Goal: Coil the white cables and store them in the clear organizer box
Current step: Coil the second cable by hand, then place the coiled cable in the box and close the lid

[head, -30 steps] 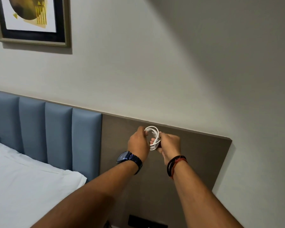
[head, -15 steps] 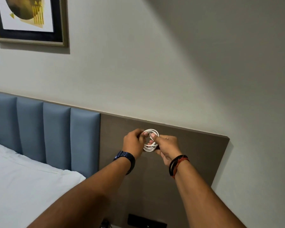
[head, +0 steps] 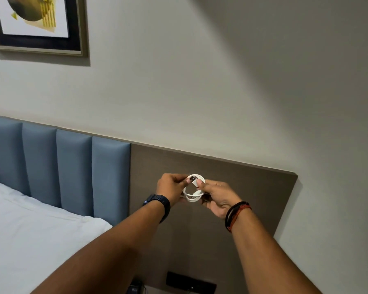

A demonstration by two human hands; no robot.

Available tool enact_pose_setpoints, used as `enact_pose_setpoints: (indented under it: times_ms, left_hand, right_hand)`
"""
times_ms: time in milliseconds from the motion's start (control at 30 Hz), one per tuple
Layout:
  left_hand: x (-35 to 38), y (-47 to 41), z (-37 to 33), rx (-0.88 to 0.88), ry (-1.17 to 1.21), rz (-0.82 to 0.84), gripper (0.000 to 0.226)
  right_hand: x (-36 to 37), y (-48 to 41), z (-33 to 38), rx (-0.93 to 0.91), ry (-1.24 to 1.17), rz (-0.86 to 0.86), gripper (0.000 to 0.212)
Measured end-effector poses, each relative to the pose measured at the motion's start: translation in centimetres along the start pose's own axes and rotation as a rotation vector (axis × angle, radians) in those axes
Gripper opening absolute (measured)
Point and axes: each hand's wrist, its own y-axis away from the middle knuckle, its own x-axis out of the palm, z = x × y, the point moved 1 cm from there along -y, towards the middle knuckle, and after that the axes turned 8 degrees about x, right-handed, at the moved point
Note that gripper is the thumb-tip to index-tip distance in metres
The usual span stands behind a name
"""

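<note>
A white cable (head: 192,197) is wound into a small round coil, held up in front of the brown wall panel. My left hand (head: 172,188) pinches the coil's left side, and my right hand (head: 218,196) grips its right side with the thumb on top. The cable's USB plug (head: 193,179) points up between my two thumbs. The clear organizer box is not in view.
A bed with a white sheet (head: 30,225) lies at the lower left under a blue padded headboard (head: 72,168). A brown panel (head: 253,187) covers the wall, with a black socket plate (head: 190,283) low down. A framed picture (head: 38,24) hangs at the upper left.
Both hands have dropped a little and turned the coil flat toward me. The loops look tighter, and the USB plug now shows at the top.
</note>
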Motion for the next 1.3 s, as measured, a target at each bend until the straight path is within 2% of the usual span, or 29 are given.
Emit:
enact_pose_setpoints:
  times_ms: [133,267,433,567,667,833,933,1100,1300]
  left_hand:
    - [0.0,0.1,0.5,-0.021,0.029,-0.057,0.011]
    - [0.0,0.1,1.4,-0.067,0.074,-0.002,0.006]
    - [1.0,1.2,3.0,-0.057,0.124,0.136,0.030]
    - [1.9,2.6,5.2,-0.213,0.186,0.239,0.028]
    - [2.6,3.5,8.4,-0.304,0.235,0.155,0.029]
    - [4.8,5.7,18.9,-0.399,0.136,0.098,0.020]
    - [6.6,8.5,28.4,-0.463,0.014,0.081,0.017]
    - [9.7,14.6,44.9,-0.638,-0.057,0.149,0.014]
    - [12.2,20.8,60.2,-0.718,-0.271,0.228,0.015]
  right_hand:
    - [-0.7,-0.3,-0.2,-0.017,0.001,-0.045,0.008]
    - [-1.7,-0.6,-1.0,-0.008,-0.006,-0.036,0.004]
    - [-3.0,-0.9,-2.8,-0.045,-0.091,-0.082,0.016]
    - [-4.6,-1.7,-5.3,-0.065,-0.159,-0.110,0.021]
    - [-5.8,-2.7,-8.7,-0.046,-0.174,-0.116,0.020]
    - [-8.8,-5.7,-19.0,0.084,-0.197,-0.228,0.022]
    - [-11.1,-8.0,-28.4,0.190,-0.185,-0.311,0.023]
    - [-15.4,-11.2,-45.2,0.293,0.002,-0.472,0.025]
    - [-18.7,-13.9,-61.9,0.461,0.017,-0.594,0.027]
